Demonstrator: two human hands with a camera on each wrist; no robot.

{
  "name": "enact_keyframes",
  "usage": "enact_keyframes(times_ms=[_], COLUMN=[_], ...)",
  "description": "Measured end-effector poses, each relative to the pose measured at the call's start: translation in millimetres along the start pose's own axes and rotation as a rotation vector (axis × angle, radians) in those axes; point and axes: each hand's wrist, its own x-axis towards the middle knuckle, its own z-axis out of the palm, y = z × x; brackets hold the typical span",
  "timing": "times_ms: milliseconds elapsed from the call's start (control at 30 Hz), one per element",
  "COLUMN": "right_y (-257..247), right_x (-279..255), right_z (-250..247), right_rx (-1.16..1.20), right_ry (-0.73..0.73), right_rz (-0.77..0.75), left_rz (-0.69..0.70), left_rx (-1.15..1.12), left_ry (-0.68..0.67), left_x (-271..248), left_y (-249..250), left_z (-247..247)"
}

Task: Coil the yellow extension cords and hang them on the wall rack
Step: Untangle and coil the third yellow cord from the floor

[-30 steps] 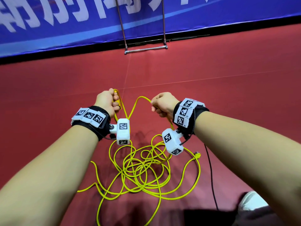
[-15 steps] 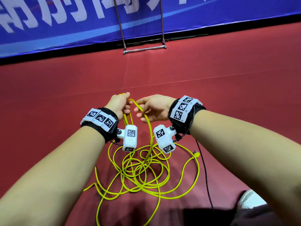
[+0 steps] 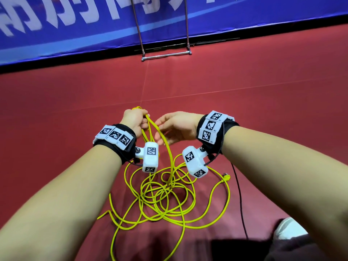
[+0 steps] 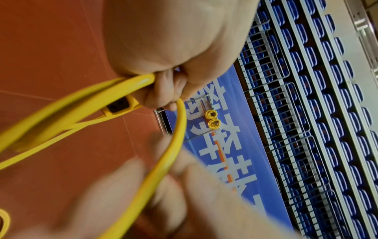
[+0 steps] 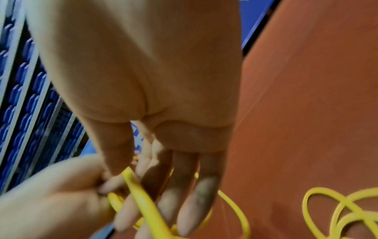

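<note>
We are gripping the gathered loops of the yellow cord in our left hand; our right hand, fingers loosely extended, should be feeding even loops.

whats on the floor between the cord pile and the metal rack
Nothing: bare red floor lies between the yellow cord pile and the rack, in the head view.

**Right hand opened and brought to the left**

A second ago the right hand was clenched on the yellow cord, well apart from the left hand, with an arch of cord stretched between them. That gap has been closed: the right hand has been shifted left, its fingers straightened, and the strand delivered into the left hand's gathered loops. The arch is gone.
</note>
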Motion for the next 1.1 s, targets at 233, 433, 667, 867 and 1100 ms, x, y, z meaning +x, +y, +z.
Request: enact_keyframes(times_ms=[233,433,667,867,1100], right_y=[3.9,-8.1,-6.6,-14.9,-9.2], right_x=[3.1,7.7,14.9,11.6,6.9], right_z=[0.5,6.8,10.1,10.7,17.8], right_rx=[-0.04,0.015,0.104,0.192,0.093], right_ry=[0.077,0.341,0.481,0.389,0.307], right_rz=[-0.079,-0.195,-0.16,-0.1,-0.091], left_rz=[-0.015,-0.069,-0.114,-0.126,-0.116], left_rx=[-0.12,-0.056,-0.003,-0.016,-0.081], left_ry=[-0.037,-0.078,-0.177,-0.222,-0.222], left_x=[0.7,0.4,-7.7,-14.2,-14.8], left_y=[9.6,9.6,9.7,5.1,1.1], left_z=[-12.5,-17.7,-5.1,5.4,14.4])
